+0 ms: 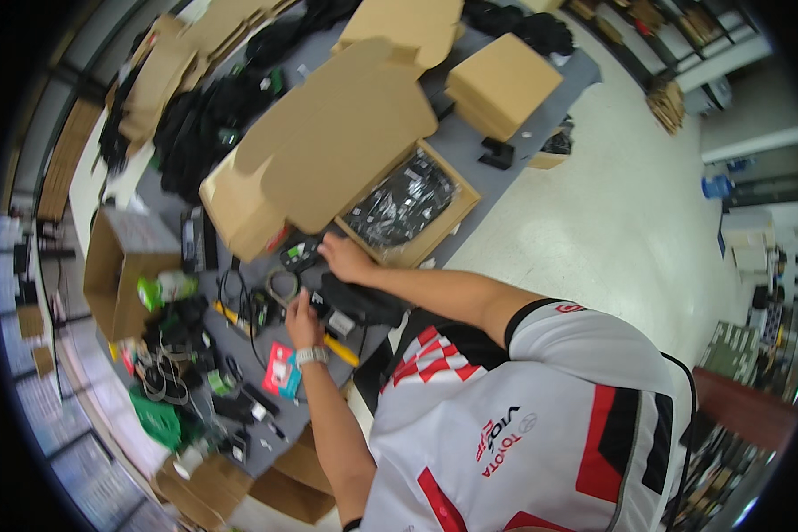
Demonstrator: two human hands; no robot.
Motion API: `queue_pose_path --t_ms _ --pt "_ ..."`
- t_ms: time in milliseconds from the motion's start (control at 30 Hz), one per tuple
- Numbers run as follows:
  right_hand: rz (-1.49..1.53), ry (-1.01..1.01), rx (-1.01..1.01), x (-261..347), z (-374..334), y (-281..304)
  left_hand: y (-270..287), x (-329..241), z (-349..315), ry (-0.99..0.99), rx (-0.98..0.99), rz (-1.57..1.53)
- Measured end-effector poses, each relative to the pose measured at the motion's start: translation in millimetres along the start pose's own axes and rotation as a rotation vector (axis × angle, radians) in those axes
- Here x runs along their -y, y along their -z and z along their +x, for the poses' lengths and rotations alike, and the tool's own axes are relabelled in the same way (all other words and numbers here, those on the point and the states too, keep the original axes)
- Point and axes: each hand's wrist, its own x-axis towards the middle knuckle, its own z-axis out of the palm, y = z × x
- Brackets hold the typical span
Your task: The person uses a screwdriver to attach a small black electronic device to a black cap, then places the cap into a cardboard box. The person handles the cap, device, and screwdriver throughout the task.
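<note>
My right hand point(348, 260) reaches over the grey table beside the open cardboard box point(472, 197). Its fingers are closed at the edge of a small black item with a green label point(300, 254). Nearer to me, my left hand point(304, 326), with a pale watch on the wrist, is closed; what it holds, if anything, I cannot make out. A grey ring-shaped roll point(282, 285) lies just beyond the left fingers. Between my hands and my body lies a black bag-like item point(359, 300). Clear plastic wraps black goods point(403, 202) in the open box.
Closed cardboard boxes point(504, 84) stand at the far end. A heap of black items point(206, 133) lies at the far left. Yellow-handled tools point(340, 349), a red-and-blue card point(281, 371), cables and a green bag point(155, 418) clutter the near left. Pale floor point(550, 239) lies to the right.
</note>
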Motion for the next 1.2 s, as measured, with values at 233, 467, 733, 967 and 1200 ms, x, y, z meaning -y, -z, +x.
queue_pose_path --t_ms 233,467,733,967,1200 --pt "-0.164 0.029 0.179 -13.1 17.5 3.8 22.7 42.8 -28.9 -0.043 -0.090 0.104" --pt "0.052 0.362 0.541 10.3 -34.2 132.1 15.3 48.4 -103.4 -0.161 -0.037 0.101" --pt "-0.070 0.237 0.443 -54.7 -123.6 288.9 -16.8 61.8 -101.2 -0.779 -0.371 0.865" --pt "-0.210 0.110 -0.060 -144.5 -112.9 484.0 -49.4 89.9 -144.0 -0.538 -0.659 0.685" --pt "-0.190 -0.035 -0.630 -223.9 19.9 616.0 -135.5 83.8 -177.4 -0.465 -0.609 0.802"
